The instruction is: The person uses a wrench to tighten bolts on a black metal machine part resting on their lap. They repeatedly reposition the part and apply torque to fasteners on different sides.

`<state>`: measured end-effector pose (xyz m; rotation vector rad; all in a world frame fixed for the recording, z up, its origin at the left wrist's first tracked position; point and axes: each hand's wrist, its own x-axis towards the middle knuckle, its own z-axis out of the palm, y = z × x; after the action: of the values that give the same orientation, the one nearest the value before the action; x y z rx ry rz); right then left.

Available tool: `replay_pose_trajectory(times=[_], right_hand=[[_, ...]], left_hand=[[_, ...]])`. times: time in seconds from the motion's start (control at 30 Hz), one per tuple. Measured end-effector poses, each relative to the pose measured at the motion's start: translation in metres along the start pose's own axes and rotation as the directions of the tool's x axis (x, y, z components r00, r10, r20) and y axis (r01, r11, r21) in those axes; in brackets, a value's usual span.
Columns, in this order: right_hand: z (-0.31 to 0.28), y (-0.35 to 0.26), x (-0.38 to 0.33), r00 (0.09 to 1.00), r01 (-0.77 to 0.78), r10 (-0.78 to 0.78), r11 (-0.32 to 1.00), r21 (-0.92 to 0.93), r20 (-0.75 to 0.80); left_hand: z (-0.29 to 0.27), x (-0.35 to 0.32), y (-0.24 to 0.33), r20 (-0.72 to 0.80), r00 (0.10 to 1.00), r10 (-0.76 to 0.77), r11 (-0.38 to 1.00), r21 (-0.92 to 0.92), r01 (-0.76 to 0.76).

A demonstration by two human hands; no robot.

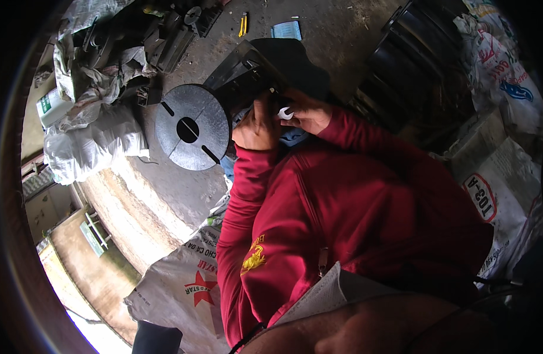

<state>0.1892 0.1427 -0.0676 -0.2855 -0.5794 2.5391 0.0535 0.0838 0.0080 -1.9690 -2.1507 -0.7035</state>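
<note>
My right hand (311, 116) is closed around a wrench, and its bright open-ended jaw (285, 113) sticks out toward my left hand. The rest of the wrench is hidden in the fingers. Close beside it, my left hand (256, 128) has its fingers bent together against a dark metal assembly (239, 79); shadow hides what they pinch. Left of that hand is a round grey metal disc (171, 138) with a dark centre hole and two black slots, next to the dark assembly.
On the floor beyond lie a yellow cutter knife (243, 25) and a light blue packet (286, 30). Dark metal parts (171, 47) and white plastic bags (100, 141) are at the left. Black curved parts (413, 53) and printed sacks (496, 76) fill the right. Another sack (177, 289) lies lower left.
</note>
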Motion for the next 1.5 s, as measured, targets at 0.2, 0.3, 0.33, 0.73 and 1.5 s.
replay_pose_trajectory(times=[0.2, 0.3, 0.33, 0.73, 1.5], right_hand=[[-0.018, 0.009, 0.009, 0.991, -0.032, 0.017, 0.993, 0.111, 0.134], [-0.013, 0.01, 0.007, 0.998, -0.001, -0.007, 0.993, 0.119, 0.067], [-0.012, 0.011, 0.006, 0.998, 0.007, -0.013, 0.995, 0.101, 0.061], [-0.022, -0.055, -0.003, 0.981, -0.184, 0.15, 0.927, -0.328, -0.125], [-0.003, -0.076, 0.005, 0.929, -0.07, -0.055, 0.945, -0.32, -0.365]], left_hand=[[0.002, 0.001, -0.007, -0.043, 0.997, 0.068, 0.998, 0.014, -0.068], [-0.003, 0.003, 0.001, 0.111, 0.992, -0.061, 0.99, 0.136, 0.046], [-0.003, 0.003, 0.0, 0.091, 0.996, -0.013, 0.992, 0.125, 0.001], [-0.021, -0.003, 0.0, -0.116, 0.993, 0.035, 0.973, -0.223, -0.06], [-0.044, -0.087, -0.048, -0.025, 0.875, -0.484, 0.751, -0.525, 0.4]])
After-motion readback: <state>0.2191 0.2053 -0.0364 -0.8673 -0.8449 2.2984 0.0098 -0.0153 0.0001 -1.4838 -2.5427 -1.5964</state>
